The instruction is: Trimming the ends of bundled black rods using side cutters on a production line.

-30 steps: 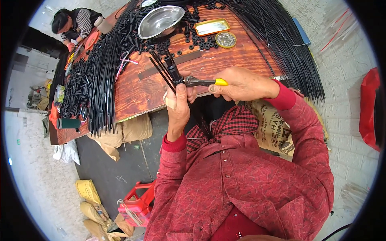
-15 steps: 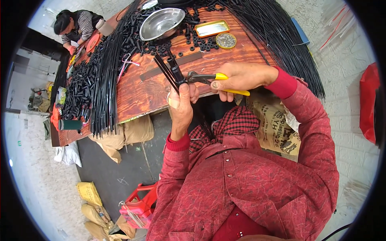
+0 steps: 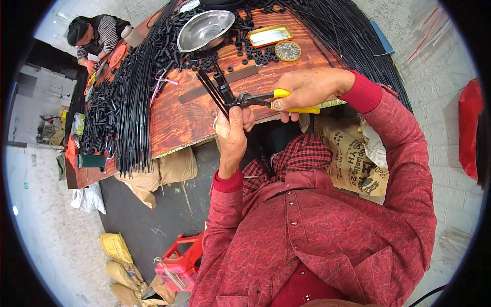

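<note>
My left hand (image 3: pixel 233 134) is closed around several thin black rods (image 3: pixel 208 87) and a black cylindrical sleeve (image 3: pixel 223 88), which stick up out of its grip over the table's near edge. A pale wrap circles one of its fingers. Gripped in my right hand (image 3: pixel 313 88) is a pair of pliers (image 3: pixel 280 93) with yellow handles. Their metal jaws reach the lower end of the sleeve, close to my left fingertips. Whether the jaws bite on something there cannot be made out.
On the wooden table (image 3: pixel 184 123) lie a metal bowl (image 3: pixel 204 31), a yellow-rimmed tray (image 3: pixel 269 36), a round dish of small metal parts (image 3: pixel 288 51), a dark flat bar (image 3: pixel 220 84), scattered black pieces and long rod bundles (image 3: pixel 134 117). Another person (image 3: pixel 97 38) works at the far left.
My right hand has risen slightly, and the plier handles have swung up with it. The jaws stay at the sleeve's lower end. My left hand keeps nearly the same place.
</note>
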`<state>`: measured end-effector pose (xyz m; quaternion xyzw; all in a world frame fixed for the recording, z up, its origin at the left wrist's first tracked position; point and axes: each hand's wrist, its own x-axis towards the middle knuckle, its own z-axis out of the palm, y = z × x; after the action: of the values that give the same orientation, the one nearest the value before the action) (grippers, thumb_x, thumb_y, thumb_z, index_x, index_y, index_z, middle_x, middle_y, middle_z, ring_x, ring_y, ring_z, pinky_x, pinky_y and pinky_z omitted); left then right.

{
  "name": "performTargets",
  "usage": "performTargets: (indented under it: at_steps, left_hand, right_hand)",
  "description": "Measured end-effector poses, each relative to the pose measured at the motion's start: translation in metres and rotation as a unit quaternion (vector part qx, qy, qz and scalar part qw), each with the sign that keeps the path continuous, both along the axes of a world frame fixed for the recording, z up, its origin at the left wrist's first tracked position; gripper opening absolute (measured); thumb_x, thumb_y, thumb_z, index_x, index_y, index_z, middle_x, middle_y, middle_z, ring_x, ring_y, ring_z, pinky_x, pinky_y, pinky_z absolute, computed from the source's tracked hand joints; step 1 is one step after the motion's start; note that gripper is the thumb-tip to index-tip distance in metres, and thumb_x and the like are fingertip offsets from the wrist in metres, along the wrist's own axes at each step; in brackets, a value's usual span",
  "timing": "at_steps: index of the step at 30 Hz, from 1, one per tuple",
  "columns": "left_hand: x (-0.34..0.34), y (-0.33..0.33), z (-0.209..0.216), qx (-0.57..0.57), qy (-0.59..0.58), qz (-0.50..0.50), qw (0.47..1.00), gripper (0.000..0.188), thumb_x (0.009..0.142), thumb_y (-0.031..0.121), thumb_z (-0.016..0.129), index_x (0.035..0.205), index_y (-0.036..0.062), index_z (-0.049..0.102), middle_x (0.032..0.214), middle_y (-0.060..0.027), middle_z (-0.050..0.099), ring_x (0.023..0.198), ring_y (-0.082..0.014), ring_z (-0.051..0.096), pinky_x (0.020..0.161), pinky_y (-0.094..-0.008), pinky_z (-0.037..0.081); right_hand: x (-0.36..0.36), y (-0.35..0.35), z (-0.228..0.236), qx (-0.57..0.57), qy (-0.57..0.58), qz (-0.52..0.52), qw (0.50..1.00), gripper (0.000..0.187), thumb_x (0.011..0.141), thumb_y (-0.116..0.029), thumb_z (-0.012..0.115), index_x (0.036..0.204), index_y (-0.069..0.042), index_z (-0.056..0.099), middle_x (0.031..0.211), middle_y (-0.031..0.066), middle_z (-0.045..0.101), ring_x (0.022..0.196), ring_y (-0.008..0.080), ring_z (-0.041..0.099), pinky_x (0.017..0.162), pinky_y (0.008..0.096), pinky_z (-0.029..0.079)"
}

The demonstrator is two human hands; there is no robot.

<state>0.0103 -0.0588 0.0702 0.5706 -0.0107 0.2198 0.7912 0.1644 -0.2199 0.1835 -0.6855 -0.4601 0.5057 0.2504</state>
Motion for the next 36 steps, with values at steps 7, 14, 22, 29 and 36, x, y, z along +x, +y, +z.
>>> performTargets:
  at_steps: [7,14,22,29,36]
  left_hand:
    - [0.001,0.002,-0.003,-0.017,-0.009,-0.026,0.999,0.027,0.105,0.032,0.046,0.096,0.0068,0.043,0.068,0.0023,0.038,0.06,-0.0076,0.037,0.052,-0.0227,0.031]
    - [0.002,-0.002,-0.002,0.024,-0.003,0.016,1.0,0.024,0.105,0.03,0.046,0.101,0.0065,0.041,0.067,0.0024,0.038,0.058,-0.0067,0.036,0.051,-0.0228,0.031]
    - [0.004,-0.004,0.0,0.019,0.011,0.076,0.997,0.025,0.106,0.03,0.044,0.107,0.0051,0.042,0.068,0.0028,0.04,0.057,-0.0054,0.036,0.049,-0.0221,0.031]
    - [0.002,0.009,-0.006,0.011,0.039,0.127,0.991,0.042,0.106,0.038,0.043,0.127,0.0027,0.043,0.071,0.0021,0.036,0.06,-0.0081,0.036,0.053,-0.0237,0.03]
    - [-0.008,0.018,0.0,-0.064,0.01,0.051,0.997,0.057,0.103,0.047,0.043,0.134,-0.0007,0.045,0.073,-0.0004,0.045,0.063,-0.0097,0.041,0.056,-0.0243,0.034]
  right_hand:
    - [0.003,0.003,0.004,-0.033,0.038,0.004,0.999,0.04,0.101,-0.033,0.05,0.096,0.003,0.067,0.085,0.0075,0.07,0.075,0.0114,0.065,0.063,0.0263,0.054]
    - [0.001,0.002,0.003,-0.028,0.015,-0.017,0.999,0.04,0.102,-0.033,0.05,0.09,0.002,0.066,0.082,0.0065,0.069,0.073,0.0114,0.065,0.061,0.0261,0.053]
    - [-0.018,0.012,-0.02,0.03,-0.243,-0.047,0.968,0.023,0.093,-0.022,0.06,0.086,0.0,0.063,0.065,0.0127,0.064,0.06,0.0274,0.066,0.057,0.0402,0.052]
    - [-0.064,0.038,-0.086,0.211,-0.454,-0.241,0.831,0.02,0.085,-0.018,0.065,0.091,-0.002,0.054,0.066,0.019,0.063,0.064,0.0407,0.064,0.056,0.051,0.048]
    - [-0.022,0.022,-0.04,0.181,-0.337,-0.052,0.923,0.024,0.09,-0.022,0.062,0.094,0.001,0.056,0.08,0.0223,0.062,0.08,0.0423,0.062,0.067,0.0502,0.047]
